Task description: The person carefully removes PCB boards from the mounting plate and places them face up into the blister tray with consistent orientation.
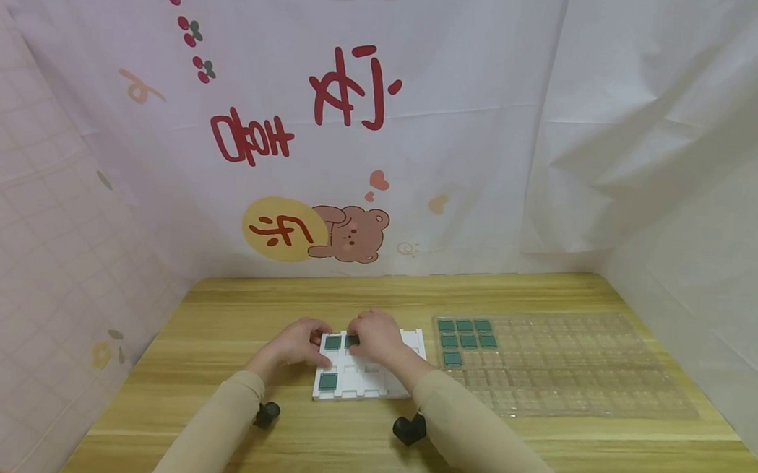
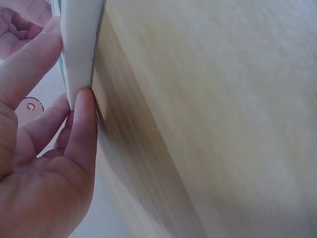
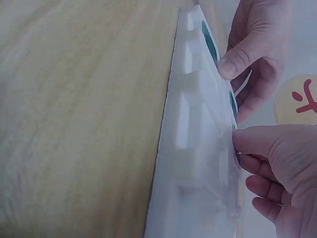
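A white tray (image 1: 352,381) with square pockets lies on the wooden table in front of me. Green square chips sit in its left column, one in the upper corner (image 1: 332,343) and one in the lower corner (image 1: 327,382). My left hand (image 1: 293,343) grips the tray's left edge; in the left wrist view the thumb lies along the top side and fingertips meet the edge. With thumb and fingertips, my right hand (image 1: 378,336) pinches another green chip (image 1: 351,341) at the second pocket of the far row, hiding part of it.
To the right lies a large clear plastic tray (image 1: 579,364) with rows of pockets; several green chips (image 1: 452,359) fill its left end. Black wrist cameras (image 1: 410,429) hang under both forearms. Printed white cloth (image 1: 476,141) stands behind and at both sides of the table.
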Available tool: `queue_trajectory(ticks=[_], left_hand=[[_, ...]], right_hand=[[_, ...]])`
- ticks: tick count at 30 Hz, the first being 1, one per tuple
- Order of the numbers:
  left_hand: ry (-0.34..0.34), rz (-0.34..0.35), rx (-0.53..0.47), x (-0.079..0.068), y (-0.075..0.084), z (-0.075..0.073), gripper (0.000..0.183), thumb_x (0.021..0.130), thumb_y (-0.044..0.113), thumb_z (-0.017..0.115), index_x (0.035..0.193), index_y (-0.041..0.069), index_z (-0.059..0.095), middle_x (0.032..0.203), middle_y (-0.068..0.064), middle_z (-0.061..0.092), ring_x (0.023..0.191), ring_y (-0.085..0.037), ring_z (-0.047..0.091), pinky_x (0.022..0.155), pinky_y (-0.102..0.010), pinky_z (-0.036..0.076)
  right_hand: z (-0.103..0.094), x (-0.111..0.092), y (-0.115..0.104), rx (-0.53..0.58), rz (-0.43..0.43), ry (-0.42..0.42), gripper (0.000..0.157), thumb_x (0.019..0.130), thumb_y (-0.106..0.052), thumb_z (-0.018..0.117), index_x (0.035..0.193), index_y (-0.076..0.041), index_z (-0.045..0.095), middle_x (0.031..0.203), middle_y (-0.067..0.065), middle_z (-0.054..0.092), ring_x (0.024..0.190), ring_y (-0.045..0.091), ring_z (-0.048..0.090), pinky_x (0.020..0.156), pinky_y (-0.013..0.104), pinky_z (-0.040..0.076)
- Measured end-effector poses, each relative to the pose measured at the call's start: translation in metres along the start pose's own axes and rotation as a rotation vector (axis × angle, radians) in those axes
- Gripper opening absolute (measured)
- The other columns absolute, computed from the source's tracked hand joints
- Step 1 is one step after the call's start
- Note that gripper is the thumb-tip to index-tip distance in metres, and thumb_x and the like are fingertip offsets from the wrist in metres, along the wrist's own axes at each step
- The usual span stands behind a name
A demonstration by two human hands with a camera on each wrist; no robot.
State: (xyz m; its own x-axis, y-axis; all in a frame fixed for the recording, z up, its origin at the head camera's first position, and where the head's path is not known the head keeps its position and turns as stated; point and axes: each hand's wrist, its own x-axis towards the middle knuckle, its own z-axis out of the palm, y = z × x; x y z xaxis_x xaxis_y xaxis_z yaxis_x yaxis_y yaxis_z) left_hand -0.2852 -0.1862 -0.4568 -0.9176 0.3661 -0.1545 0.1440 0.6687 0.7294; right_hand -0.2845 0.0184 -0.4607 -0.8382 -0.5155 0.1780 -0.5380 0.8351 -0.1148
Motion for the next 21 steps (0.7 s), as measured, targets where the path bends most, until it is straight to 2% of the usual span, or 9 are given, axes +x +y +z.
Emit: queue_trajectory(ticks=[10, 21], left_hand=[[-0.003, -0.009, -0.022, -0.0004, 0.0008, -0.0005, 0.065, 0.067, 0.007, 0.092, 0.124, -0.005, 0.061, 0.101, -0.006, 0.062, 0.091, -0.02, 0.057, 0.082, -0.035, 0.049], [-0.004, -0.002, -0.001, -0.0008, 0.0005, -0.0007, 0.064, 0.068, 0.008, 0.092, 0.124, -0.003, 0.062, 0.102, -0.005, 0.061, 0.091, -0.019, 0.056, 0.081, -0.035, 0.049]], right_hand=[[-0.0029, 0.0033, 0.0008, 0.018, 0.005, -0.046, 0.025, 0.081, -0.03, 0.081, 0.103, -0.019, 0.076, 0.098, -0.004, 0.068, 0.096, 0.019, 0.057, 0.085, 0.036, 0.046], [-0.0075, 0.0032, 0.001, 0.049, -0.011, -0.054, 0.025, 0.082, -0.029, 0.081, 0.104, -0.018, 0.076, 0.1, -0.004, 0.068, 0.097, 0.019, 0.058, 0.087, 0.034, 0.046]])
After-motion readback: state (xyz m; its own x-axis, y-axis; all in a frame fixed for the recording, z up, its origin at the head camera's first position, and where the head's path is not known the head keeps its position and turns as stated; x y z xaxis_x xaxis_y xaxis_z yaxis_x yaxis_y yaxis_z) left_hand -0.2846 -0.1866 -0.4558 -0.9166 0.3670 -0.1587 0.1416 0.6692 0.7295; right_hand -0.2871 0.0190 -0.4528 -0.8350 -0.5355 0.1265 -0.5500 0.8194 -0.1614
